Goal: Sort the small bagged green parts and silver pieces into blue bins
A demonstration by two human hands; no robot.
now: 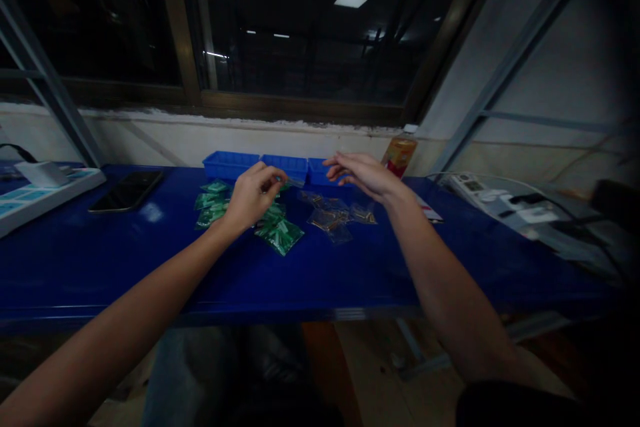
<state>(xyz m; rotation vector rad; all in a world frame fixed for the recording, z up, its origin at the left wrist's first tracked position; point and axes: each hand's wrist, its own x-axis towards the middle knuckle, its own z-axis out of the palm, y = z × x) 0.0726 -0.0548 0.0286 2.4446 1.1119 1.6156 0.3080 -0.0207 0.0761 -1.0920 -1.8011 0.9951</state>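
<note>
A person's left hand [254, 195] closes thumb and fingertips in a narrow pinch on what appears to be a thin, clear plastic packet [296, 181], held just in front of a row of three shallow blue plastic bins [233, 164] on a glossy blue tabletop [150, 273]. The right hand [366, 173] hangs open before the right-hand bin, fingers loosely spread, with nothing visible in its grasp. Below and between the hands lie flat, clear plastic packets of slender brass-coloured pieces [329, 217]; under and beside the left hand are shiny green plastic packets [281, 235]. The step in hand looks to be handling a single packet, its contents too blurred to tell. The next move seems to call for a steady left pinch and, should the right hand join in, a light fingertip grip that leaves the loose packets undisturbed.
</note>
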